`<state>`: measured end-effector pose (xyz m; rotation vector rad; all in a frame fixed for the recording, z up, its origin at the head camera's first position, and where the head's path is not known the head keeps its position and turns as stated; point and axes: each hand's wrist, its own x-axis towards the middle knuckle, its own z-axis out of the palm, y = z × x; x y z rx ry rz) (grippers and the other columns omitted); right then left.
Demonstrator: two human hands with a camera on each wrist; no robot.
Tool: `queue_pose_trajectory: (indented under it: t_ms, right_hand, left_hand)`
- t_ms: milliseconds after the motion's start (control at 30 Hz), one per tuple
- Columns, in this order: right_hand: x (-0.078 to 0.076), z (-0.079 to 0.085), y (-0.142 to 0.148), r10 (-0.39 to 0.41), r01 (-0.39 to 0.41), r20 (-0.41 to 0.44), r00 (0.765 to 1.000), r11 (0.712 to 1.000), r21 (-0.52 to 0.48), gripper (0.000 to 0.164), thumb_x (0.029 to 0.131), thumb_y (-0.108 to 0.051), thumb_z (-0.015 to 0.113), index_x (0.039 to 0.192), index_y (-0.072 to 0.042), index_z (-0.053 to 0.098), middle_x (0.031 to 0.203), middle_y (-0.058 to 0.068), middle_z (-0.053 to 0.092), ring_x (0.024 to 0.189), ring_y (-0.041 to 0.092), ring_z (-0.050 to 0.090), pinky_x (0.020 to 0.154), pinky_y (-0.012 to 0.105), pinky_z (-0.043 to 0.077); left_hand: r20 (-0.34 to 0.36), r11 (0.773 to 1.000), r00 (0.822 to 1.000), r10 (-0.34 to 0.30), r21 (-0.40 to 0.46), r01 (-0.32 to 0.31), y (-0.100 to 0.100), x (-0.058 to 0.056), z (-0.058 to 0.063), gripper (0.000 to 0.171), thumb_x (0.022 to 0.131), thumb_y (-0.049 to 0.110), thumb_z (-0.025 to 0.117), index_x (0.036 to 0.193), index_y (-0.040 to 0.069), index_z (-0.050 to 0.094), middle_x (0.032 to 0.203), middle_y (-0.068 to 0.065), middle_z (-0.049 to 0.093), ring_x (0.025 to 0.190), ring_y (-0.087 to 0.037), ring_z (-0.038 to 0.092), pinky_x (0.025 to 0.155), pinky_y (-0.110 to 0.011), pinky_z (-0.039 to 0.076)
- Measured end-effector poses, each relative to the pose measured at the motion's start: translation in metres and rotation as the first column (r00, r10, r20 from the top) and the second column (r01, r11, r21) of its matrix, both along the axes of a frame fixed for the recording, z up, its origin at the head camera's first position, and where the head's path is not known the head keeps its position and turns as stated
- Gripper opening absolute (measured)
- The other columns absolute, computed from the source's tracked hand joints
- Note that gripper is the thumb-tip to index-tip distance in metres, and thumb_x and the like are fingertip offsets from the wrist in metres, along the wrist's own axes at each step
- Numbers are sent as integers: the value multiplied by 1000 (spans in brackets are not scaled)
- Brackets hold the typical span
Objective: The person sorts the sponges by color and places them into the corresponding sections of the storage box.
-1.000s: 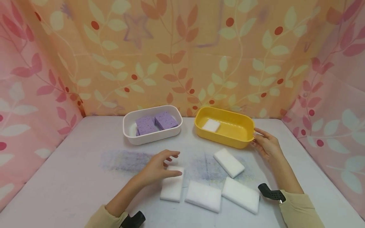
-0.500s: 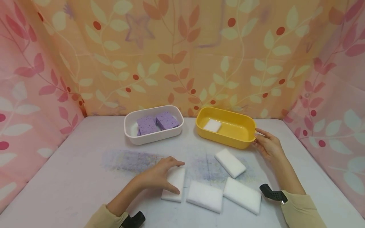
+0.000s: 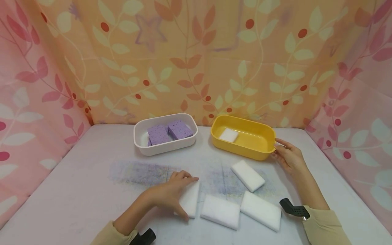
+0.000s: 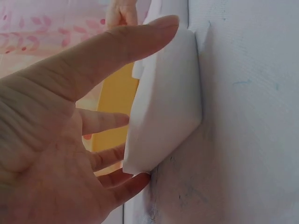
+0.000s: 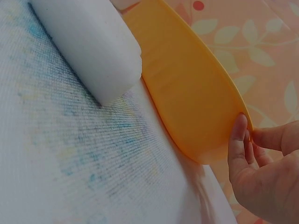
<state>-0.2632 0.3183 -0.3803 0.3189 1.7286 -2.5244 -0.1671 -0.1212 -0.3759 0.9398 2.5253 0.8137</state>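
Note:
My left hand [image 3: 169, 194] spans a white sponge [image 3: 190, 200], its fingers at the far end and its thumb by the near end. In the left wrist view, the thumb [image 4: 126, 44] is fairly straight across the sponge [image 4: 168, 93], with fingertips at the far edge. A firm hold is not visible. At the right, my right hand [image 3: 288, 157] pinches the end rim of a yellow tub [image 3: 239, 148], fingers outside and thumb against it. One white sponge piece [image 3: 228, 135] lies inside the tub. Three more white sponges [image 3: 247, 175] lie on the table between the hands.
A white tub [image 3: 165, 147] with purple sponges [image 3: 180, 130] stands at the back, left of the yellow one. Bluish stains [image 3: 141, 173] mark the white tabletop [image 3: 76, 190]. Floral curtains [image 3: 196, 61] enclose the back and both sides.
My left hand has come down and toward me onto the nearest-left sponge, its thumb moving from above it to its near end. The right hand still pinches the tub's rim.

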Motion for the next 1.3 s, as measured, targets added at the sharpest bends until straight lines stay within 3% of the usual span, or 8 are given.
queue_pose_trajectory:
  t_ms: [300,533,700,1067,1300]
  right_hand:
    - [-1,0,0,9,-9,7,1000,1000,8,22,105,-1,62,117,-20,63,88,-2,73,76,12,71,74,21,63]
    - [-1,0,1,-4,4,14,1000,999,33,24,105,-3,63,123,-20,61,87,-3,73,75,12,71,73,21,63]
    - [0,-1,2,-2,2,10,1000,1000,20,22,104,-3,64,117,-20,64,87,-2,73,75,12,71,73,21,63]
    - [0,-1,3,-3,3,4,1000,1000,29,23,104,-2,63,105,-24,70,85,-2,72,73,11,70,72,21,63]
    - [1,0,3,-5,4,10,1000,999,45,21,105,-3,62,114,-23,65,86,-3,72,74,11,69,73,20,62]
  left_hand:
    - [22,999,998,52,-9,-52,3,2,2,111,64,27,103,156,4,46,143,-10,43,133,-34,36,110,-53,44]
    - [2,994,995,101,47,-101,5,-6,-10,113,67,29,102,160,6,42,149,-12,42,138,-34,37,112,-56,44]
    - [-6,983,989,149,104,-148,6,-11,-15,111,68,31,101,160,6,43,151,-13,43,138,-34,39,110,-56,44]
    - [-59,977,985,160,149,-150,7,-14,-12,108,69,34,100,157,5,46,151,-16,44,137,-36,40,112,-59,42]
    - [-76,975,983,166,159,-153,10,-17,-6,107,69,34,100,157,5,47,152,-16,44,137,-36,40,111,-58,43]
